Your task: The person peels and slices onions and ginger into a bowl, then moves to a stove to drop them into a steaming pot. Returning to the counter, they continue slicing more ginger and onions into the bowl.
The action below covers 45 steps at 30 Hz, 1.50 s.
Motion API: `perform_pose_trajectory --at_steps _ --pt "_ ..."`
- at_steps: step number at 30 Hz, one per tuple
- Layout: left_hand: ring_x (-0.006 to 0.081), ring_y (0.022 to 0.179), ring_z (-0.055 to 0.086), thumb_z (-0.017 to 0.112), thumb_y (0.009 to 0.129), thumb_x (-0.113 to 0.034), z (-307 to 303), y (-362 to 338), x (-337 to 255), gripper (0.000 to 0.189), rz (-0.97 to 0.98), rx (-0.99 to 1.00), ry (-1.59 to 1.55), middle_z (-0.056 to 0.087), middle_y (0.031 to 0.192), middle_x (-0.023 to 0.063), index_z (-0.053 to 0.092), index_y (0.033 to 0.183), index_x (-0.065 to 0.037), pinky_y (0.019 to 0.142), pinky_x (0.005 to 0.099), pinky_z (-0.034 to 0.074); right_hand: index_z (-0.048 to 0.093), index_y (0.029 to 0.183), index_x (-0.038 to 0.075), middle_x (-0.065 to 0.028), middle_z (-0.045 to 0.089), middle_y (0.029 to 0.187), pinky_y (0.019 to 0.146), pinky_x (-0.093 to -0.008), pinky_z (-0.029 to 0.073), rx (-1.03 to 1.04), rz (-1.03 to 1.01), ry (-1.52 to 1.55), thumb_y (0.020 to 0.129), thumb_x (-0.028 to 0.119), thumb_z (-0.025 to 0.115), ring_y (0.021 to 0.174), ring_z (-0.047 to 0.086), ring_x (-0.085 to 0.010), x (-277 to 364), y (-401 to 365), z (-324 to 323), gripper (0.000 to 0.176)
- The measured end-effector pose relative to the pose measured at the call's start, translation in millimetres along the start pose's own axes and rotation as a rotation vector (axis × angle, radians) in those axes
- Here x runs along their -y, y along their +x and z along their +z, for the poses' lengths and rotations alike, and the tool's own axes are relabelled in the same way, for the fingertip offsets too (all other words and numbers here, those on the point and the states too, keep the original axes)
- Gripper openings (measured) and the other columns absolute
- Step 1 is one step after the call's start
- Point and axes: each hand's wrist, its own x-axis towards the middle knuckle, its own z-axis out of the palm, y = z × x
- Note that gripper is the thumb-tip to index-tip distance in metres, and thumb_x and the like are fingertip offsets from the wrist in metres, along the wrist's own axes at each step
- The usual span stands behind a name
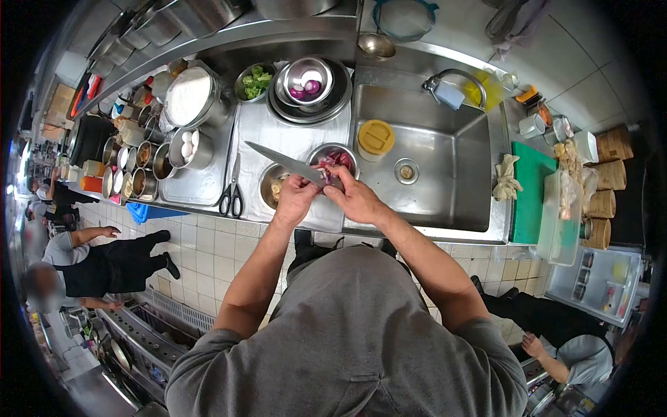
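Observation:
A large kitchen knife is in my right hand, its blade slanting up and left over two steel bowls. The fingers of my left hand are closed beside the lower part of the blade; whatever they pinch is hidden. Purple-red onion pieces fill the steel bowl just beyond my right fingers, and bits of onion show near the blade. Partly behind my left hand, another steel bowl holds pale pieces. Black-handled scissors lie to its left.
A sink with a yellow-lidded tub is at right, beside a green board. Behind stand a bowl of peeled onions and a bowl of green vegetables. Eggs sit in a pot at left. Co-workers are on both sides.

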Motion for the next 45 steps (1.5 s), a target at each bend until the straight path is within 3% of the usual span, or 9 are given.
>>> perform_pose_trajectory --at_steps 7,19,21,22,24,28,33,38,45 --pt "0.0147 0.102 0.068 0.066 0.096 0.004 -7.2 4.4 21.3 0.029 0.051 -0.066 0.063 0.071 0.115 0.0096 0.061 0.125 0.005 0.091 0.0277 0.056 0.039 0.143 0.006 -0.0289 0.059 0.137 0.103 -0.0456 0.048 -0.092 -0.030 0.084 0.105 0.045 0.052 0.126 0.061 -0.0419 -23.4 24.0 23.8 0.056" --pt "0.0148 0.103 0.068 0.067 0.094 0.007 18.2 0.7 17.6 0.036 0.191 -0.177 0.315 0.071 0.116 0.0119 0.057 0.129 0.007 0.090 0.0271 0.056 0.045 0.138 0.003 -0.0196 0.062 0.125 0.106 -0.0395 0.044 -0.032 -0.039 0.368 0.109 0.042 0.049 0.123 0.058 -0.0282 -30.2 35.3 27.1 0.048" --pt "0.0150 0.103 0.068 0.066 0.095 0.008 22.1 2.7 22.0 0.037 0.237 -0.202 0.358 0.071 0.117 0.0123 0.057 0.130 0.007 0.091 0.0271 0.056 0.049 0.135 0.005 -0.0152 0.064 0.112 0.084 -0.0369 0.054 -0.058 0.181 0.438 0.109 0.045 0.046 0.095 0.065 -0.0225 -16.6 33.2 25.0 0.047" --pt "0.0160 0.105 0.068 0.066 0.093 0.009 23.1 3.4 22.8 0.039 0.235 -0.214 0.355 0.070 0.118 0.0131 0.056 0.131 0.007 0.093 0.0278 0.056 0.049 0.135 0.005 -0.0152 0.064 0.112 0.084 -0.0369 0.054 -0.058 0.180 0.438 0.109 0.045 0.046 0.095 0.065 -0.0225 -15.0 33.2 23.5 0.047" --pt "0.0169 0.107 0.067 0.066 0.092 0.011 21.1 2.6 27.0 0.042 0.231 -0.231 0.356 0.070 0.119 0.0139 0.056 0.132 0.007 0.095 0.0284 0.055 0.054 0.127 0.010 -0.0087 0.061 0.097 0.053 -0.0324 0.048 -0.038 0.352 0.565 0.109 0.051 0.043 0.064 0.056 -0.0149 -12.8 36.8 22.5 0.046" --pt "0.0182 0.112 0.066 0.064 0.096 0.006 16.7 3.5 22.1 0.041 0.159 -0.132 0.331 0.068 0.124 0.0133 0.054 0.136 0.005 0.099 0.0301 0.054 0.055 0.119 0.013 -0.0041 0.053 0.085 0.040 -0.0283 0.037 0.130 0.402 1.042 0.107 0.059 0.042 0.049 0.042 -0.0110 -31.6 46.2 6.9 0.049" --pt "0.0256 0.119 0.065 0.058 0.101 0.002 2.3 -8.9 -12.3 0.043 -0.043 0.044 -0.338 0.065 0.130 0.0138 0.052 0.143 -0.001 0.106 0.0364 0.054 0.053 0.133 0.010 -0.0077 0.059 0.091 0.041 -0.0275 0.038 0.043 0.431 0.892 0.108 0.056 0.043 0.048 0.042 -0.0109 -40.1 39.1 -5.1 0.053" --pt "0.0336 0.125 0.063 0.057 0.100 0.003 -9.3 -15.9 -32.4 0.044 -0.062 0.085 -0.441 0.065 0.131 0.0157 0.054 0.143 -0.003 0.109 0.0410 0.053 0.035 0.159 0.012 -0.0128 0.066 0.094 0.041 -0.0263 0.039 -0.029 0.236 0.600 0.109 0.052 0.041 0.049 0.047 -0.0113 -40.1 38.2 12.1 0.064" --pt "0.0360 0.127 0.062 0.057 0.100 0.000 -6.1 -18.8 -41.1 0.043 -0.058 0.104 -0.490 0.064 0.133 0.0193 0.054 0.142 -0.003 0.111 0.0419 0.052 0.028 0.162 0.011 -0.0105 0.066 0.088 0.042 -0.0264 0.040 0.112 0.271 0.476 0.109 0.051 0.041 0.052 0.049 -0.0111 -44.3 53.4 12.3 0.068"
